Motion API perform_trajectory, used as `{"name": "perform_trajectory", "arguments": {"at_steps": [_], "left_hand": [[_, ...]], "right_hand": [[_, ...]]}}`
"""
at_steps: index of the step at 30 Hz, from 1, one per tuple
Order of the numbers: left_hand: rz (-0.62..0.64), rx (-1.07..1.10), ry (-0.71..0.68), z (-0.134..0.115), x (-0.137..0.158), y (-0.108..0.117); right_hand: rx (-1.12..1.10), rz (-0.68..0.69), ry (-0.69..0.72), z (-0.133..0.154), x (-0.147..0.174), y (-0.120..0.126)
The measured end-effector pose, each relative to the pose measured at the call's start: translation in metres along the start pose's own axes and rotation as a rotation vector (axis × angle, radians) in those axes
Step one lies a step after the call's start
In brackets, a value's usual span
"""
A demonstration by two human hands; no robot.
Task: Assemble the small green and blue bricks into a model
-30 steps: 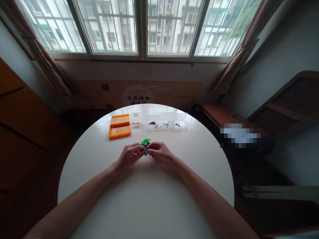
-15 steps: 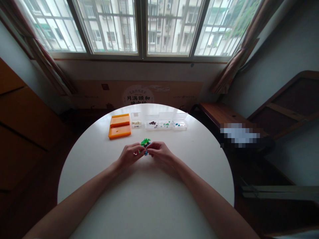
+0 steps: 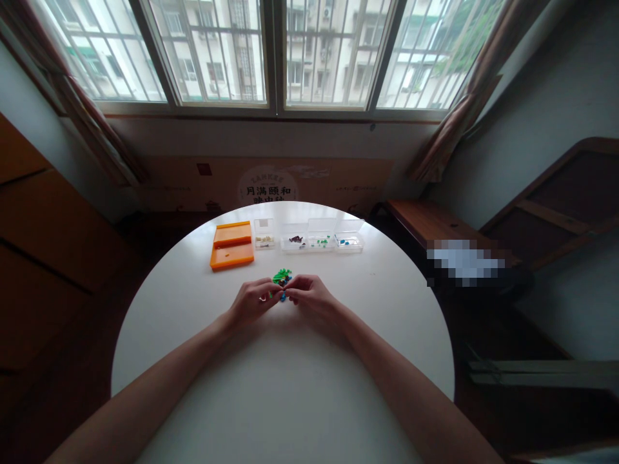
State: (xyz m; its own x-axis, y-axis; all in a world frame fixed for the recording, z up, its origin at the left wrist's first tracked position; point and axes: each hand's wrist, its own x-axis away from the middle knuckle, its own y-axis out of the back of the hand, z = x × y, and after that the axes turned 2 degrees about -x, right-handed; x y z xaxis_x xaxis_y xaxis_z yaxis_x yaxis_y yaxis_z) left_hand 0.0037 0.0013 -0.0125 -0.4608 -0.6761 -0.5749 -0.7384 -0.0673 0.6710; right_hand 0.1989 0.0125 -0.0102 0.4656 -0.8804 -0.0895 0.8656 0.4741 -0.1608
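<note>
Near the middle of the white round table (image 3: 290, 386), my two hands meet over a small assembly of building blocks (image 3: 282, 277) in green, blue and dark brown. My left hand (image 3: 252, 298) is closed, its fingers wrapped around the assembly's left and lower side. From the other side my right hand (image 3: 309, 293) pinches at the assembly with thumb and index finger. Whatever lies between those fingertips is too small to make out. The fingers hide much of the assembly's lower part.
An orange tray (image 3: 233, 254) stands at the back left of the table. Beside it is a clear box (image 3: 264, 243) with cream pieces. Farther right, open clear boxes (image 3: 322, 243) hold brown, green and blue pieces. A wooden bench (image 3: 430, 219) stands beyond the table's right edge.
</note>
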Motion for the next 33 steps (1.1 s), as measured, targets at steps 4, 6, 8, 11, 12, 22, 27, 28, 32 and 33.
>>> {"name": "perform_trajectory", "arguments": {"at_steps": [4, 6, 8, 11, 12, 22, 27, 28, 32, 33], "left_hand": [[-0.004, 0.004, -0.011, 0.0007, 0.0, -0.0008], [-0.004, 0.013, -0.017, 0.0009, 0.0002, -0.0009], [0.0, 0.023, -0.023, 0.001, 0.0003, -0.0009], [0.005, 0.029, -0.024, 0.0015, 0.0005, -0.001], [0.006, 0.029, -0.022, 0.0018, 0.0005, -0.0011], [-0.004, 0.025, -0.019, 0.0022, 0.0006, -0.0015], [-0.003, 0.02, -0.029, 0.0002, -0.0012, 0.0002], [0.0, 0.017, -0.029, 0.0002, -0.0014, 0.0004], [0.005, 0.017, -0.024, 0.0011, -0.0008, 0.0005], [0.006, 0.016, -0.021, 0.0012, -0.0005, 0.0004]], "right_hand": [[0.005, -0.001, -0.008, -0.0004, -0.0004, 0.0001], [0.009, -0.003, -0.009, -0.0007, -0.0005, 0.0001], [0.009, -0.002, -0.006, -0.0009, -0.0005, 0.0001], [0.012, 0.001, -0.004, -0.001, -0.0006, 0.0004], [0.016, 0.001, -0.005, -0.001, -0.0006, 0.0005], [0.006, 0.006, -0.003, -0.0007, -0.0002, 0.0006], [0.008, -0.005, -0.016, -0.0009, -0.0009, 0.0004], [0.005, -0.003, -0.015, -0.0011, -0.001, 0.0005], [0.002, 0.003, -0.006, -0.0019, -0.0009, 0.001], [0.002, 0.004, -0.006, -0.0019, -0.0009, 0.001]]}}
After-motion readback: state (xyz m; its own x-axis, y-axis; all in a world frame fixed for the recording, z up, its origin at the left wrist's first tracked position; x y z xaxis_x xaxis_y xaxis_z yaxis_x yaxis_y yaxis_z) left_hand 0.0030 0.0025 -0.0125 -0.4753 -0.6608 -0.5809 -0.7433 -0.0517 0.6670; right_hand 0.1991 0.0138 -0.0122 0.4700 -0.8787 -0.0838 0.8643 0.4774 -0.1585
